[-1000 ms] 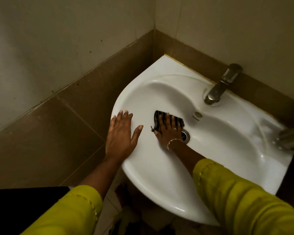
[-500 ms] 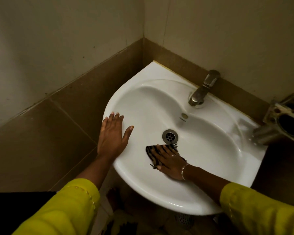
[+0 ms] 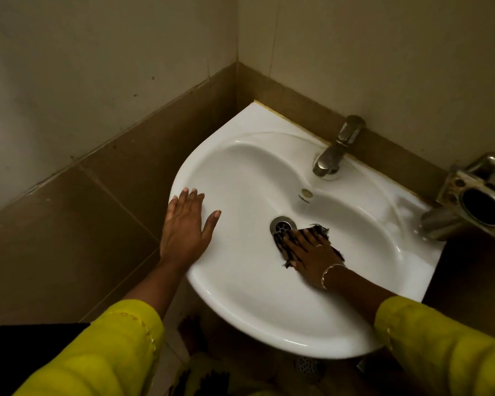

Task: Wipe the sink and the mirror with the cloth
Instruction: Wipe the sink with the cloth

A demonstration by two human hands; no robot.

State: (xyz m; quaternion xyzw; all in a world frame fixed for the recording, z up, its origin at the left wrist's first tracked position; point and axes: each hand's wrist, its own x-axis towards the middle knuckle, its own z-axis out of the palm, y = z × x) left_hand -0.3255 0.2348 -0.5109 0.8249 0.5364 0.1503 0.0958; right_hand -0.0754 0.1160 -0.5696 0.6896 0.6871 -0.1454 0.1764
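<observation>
A white corner sink (image 3: 240, 172) fills the middle of the view, with a metal drain (image 3: 282, 225) at the bottom of its bowl. My right hand (image 3: 312, 252) lies flat inside the bowl just right of the drain, pressing a dark striped cloth (image 3: 320, 231) against the porcelain. The cloth's frayed edges show around my fingers. My left hand (image 3: 187, 227) rests open and flat on the sink's left rim. No mirror is in view.
A metal tap (image 3: 336, 147) stands at the back of the sink. A steel wall holder (image 3: 475, 198) with a round opening juts out at the right. Brown tiled walls close in on the left and behind. A floor drain (image 3: 309, 367) shows below the sink.
My right hand has slid the cloth from left of the drain, down toward the front of the bowl, then across to the drain's right side. My left hand stays on the rim.
</observation>
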